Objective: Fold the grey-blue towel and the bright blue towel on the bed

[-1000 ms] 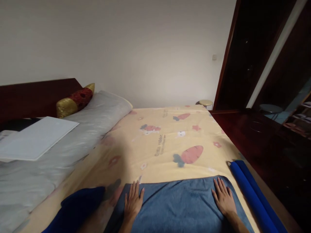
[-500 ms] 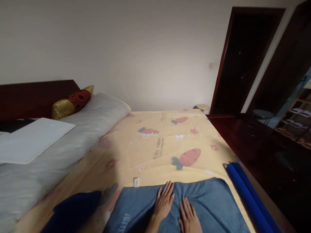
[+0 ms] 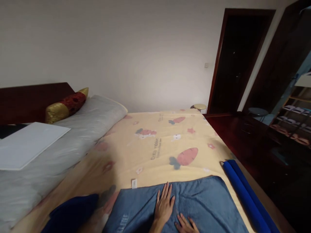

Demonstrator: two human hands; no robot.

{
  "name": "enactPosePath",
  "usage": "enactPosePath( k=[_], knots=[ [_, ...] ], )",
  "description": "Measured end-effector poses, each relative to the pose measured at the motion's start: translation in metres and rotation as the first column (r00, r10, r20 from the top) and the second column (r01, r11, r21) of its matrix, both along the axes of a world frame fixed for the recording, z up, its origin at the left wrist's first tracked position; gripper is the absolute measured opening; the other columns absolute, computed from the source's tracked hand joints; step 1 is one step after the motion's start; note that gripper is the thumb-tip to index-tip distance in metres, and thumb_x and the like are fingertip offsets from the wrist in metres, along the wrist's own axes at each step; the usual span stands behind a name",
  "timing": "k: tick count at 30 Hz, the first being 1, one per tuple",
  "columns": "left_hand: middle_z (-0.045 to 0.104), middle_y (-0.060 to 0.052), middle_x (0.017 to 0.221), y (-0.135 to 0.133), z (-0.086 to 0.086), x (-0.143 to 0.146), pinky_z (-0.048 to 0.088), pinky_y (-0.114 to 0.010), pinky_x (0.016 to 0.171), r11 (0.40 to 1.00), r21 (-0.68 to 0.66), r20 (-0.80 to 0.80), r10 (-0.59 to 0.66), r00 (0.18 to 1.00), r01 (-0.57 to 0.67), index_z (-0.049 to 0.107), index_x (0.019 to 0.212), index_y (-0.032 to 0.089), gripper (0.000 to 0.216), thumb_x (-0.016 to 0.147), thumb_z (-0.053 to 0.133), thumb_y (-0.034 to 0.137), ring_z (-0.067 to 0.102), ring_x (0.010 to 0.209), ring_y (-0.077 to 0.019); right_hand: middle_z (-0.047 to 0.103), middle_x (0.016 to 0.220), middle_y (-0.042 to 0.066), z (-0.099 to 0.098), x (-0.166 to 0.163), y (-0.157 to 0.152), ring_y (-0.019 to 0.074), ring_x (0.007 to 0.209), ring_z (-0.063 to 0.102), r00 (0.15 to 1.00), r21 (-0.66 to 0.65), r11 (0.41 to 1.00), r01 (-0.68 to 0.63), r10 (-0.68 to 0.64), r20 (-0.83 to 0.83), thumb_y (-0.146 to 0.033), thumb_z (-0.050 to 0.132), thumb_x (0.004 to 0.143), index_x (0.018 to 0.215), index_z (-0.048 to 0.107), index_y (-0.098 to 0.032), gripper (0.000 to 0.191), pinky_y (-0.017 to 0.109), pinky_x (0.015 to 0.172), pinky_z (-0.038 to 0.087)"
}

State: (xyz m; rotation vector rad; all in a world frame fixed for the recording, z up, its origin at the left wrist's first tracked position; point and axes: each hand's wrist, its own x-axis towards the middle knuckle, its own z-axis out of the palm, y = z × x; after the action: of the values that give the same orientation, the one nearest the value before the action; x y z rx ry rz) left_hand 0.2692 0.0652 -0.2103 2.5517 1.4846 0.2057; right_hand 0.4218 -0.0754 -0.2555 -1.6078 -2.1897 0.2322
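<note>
A blue-grey towel with pale lettering at its left and a white tag at its far edge lies spread on the yellow bedsheet. My left hand rests flat on it, fingers stretched toward the far edge. Nearer to me and to the right, my right hand lies on the towel with fingers apart, its wrist cut off by the bottom of the view. Some creases run across the cloth around both hands.
A rolled blue cloth lies along the bed's right side. Dark blue fabric is at the lower left. A grey cover bears a white board and a red-gold cushion. Stools and a shoe rack stand beyond.
My right hand has slid toward me over the towel, while my left hand stays near the far edge. The view has shifted slightly to the right.
</note>
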Motion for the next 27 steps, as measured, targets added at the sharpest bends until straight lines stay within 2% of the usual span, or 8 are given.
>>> enactPosePath(
  k=[1,3,5,7,10,17,22,27],
  knots=[
    [0.02,0.0,0.157,0.003,0.005,-0.002,0.024,-0.049,0.118,0.998,-0.056,-0.004,-0.001,1.0,0.001,0.016,0.148,0.03,0.053,0.097,0.023,0.044,0.025,0.144,-0.0188,0.046,0.141,-0.002,0.01,0.017,0.006,0.0211,0.128,0.048,0.998,-0.029,0.998,-0.062,0.062,0.001,-0.045,0.037,0.097,0.142,0.037,-0.04,0.045,0.038,0.102,0.046],
    [0.021,0.001,0.157,0.009,0.012,-0.011,0.025,-0.047,0.118,0.996,-0.091,0.002,0.01,1.0,-0.01,0.017,0.148,0.03,0.053,0.097,0.021,0.045,0.023,0.144,-0.0177,0.03,0.152,0.003,0.027,0.056,0.018,0.0246,0.14,0.031,0.976,-0.055,0.975,0.217,-0.216,0.017,-0.049,0.032,0.097,0.147,0.03,-0.032,0.053,0.048,0.112,0.033],
    [0.021,0.0,0.157,0.011,0.014,-0.027,0.024,-0.047,0.118,0.992,0.0,0.007,0.123,0.992,-0.123,0.017,0.149,0.029,0.053,0.097,0.018,0.043,0.021,0.145,-0.0179,0.027,0.153,0.006,0.038,0.093,0.027,0.026,0.142,0.025,0.898,-0.123,0.89,0.439,-0.436,0.055,-0.054,0.029,0.096,0.147,0.032,-0.026,0.058,0.052,0.114,0.027],
    [0.022,-0.003,0.156,0.009,0.011,-0.047,0.021,-0.05,0.118,0.961,0.092,-0.026,0.266,0.964,-0.263,0.02,0.148,0.025,0.054,0.096,0.019,0.04,0.02,0.146,-0.0204,0.027,0.154,0.005,0.04,0.119,0.031,0.0242,0.143,0.024,0.899,-0.175,0.882,0.437,-0.432,0.066,-0.058,0.029,0.095,0.147,0.031,-0.025,0.061,0.051,0.116,0.023],
    [0.024,-0.002,0.156,0.006,0.005,-0.072,0.021,-0.053,0.117,0.952,0.058,-0.13,0.305,0.944,-0.3,0.025,0.147,0.026,0.055,0.095,0.022,0.042,0.024,0.145,-0.0211,0.029,0.153,0.001,0.034,0.143,0.033,0.0209,0.143,0.025,0.928,-0.185,0.91,0.371,-0.37,0.042,-0.058,0.025,0.096,0.145,0.034,-0.029,0.058,0.048,0.116,0.025],
    [0.02,-0.006,0.157,0.017,0.0,-0.101,0.018,-0.054,0.117,0.844,0.222,-0.17,0.527,0.833,-0.488,0.022,0.149,0.021,0.06,0.094,0.02,0.045,0.021,0.146,-0.0218,0.029,0.153,0.009,-0.001,0.191,0.043,0.0276,0.143,0.025,0.759,0.056,0.783,0.62,-0.616,0.21,-0.058,0.027,0.093,0.144,0.039,-0.018,0.066,0.052,0.114,0.025],
    [0.01,-0.002,0.16,0.032,0.013,-0.117,0.021,-0.056,0.116,0.844,-0.055,-0.309,0.494,0.812,-0.534,0.013,0.15,0.023,0.061,0.095,0.017,0.048,0.013,0.147,-0.0201,0.027,0.154,0.008,-0.01,0.204,0.046,0.0274,0.143,0.025,0.753,0.084,0.782,0.618,-0.619,0.223,-0.057,0.028,0.092,0.145,0.036,-0.019,0.066,0.053,0.115,0.022],
    [0.014,-0.001,0.159,0.032,0.038,-0.076,0.018,-0.049,0.12,0.934,0.121,-0.206,0.355,0.912,-0.336,0.018,0.15,0.023,0.056,0.096,0.02,0.041,0.012,0.147,-0.0187,0.034,0.151,0.012,0.014,0.162,0.041,0.0314,0.139,0.032,0.819,0.106,0.82,0.562,-0.57,0.066,-0.054,0.031,0.094,0.144,0.04,-0.016,0.063,0.056,0.112,0.027]
  ],
)
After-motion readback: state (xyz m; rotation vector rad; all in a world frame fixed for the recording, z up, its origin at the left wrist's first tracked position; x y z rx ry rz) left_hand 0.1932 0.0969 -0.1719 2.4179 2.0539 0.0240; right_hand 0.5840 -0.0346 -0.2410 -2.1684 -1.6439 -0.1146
